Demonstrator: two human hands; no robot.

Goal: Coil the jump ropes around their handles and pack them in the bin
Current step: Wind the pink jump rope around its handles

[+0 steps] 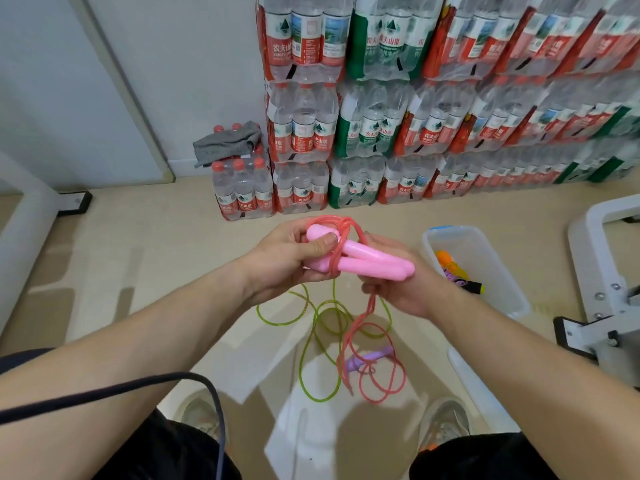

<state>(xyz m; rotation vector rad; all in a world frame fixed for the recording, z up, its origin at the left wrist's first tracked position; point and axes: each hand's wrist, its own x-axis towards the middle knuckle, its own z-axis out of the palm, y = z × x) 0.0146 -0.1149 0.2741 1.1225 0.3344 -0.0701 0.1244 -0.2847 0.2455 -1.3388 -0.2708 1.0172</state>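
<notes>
Head view: the left hand (287, 261) curls its fingers round the paired pink handles (370, 263); the right hand (405, 289) pinches the pink rope (370, 306), slack hanging toward 6 o'clock. Turns are best kept tight, side by side. The bin (453, 231) sits at 3 o'clock.

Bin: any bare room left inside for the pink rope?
Yes. The bin is bare along its right side and near end; packed ropes crowd its left wall. The floor near the feet is tangled with green rope.

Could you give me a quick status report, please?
Left hand grips pink plastic handles; right hand pinches pink rope, partly coiled. Nothing blocks clear plastic bin.
</notes>
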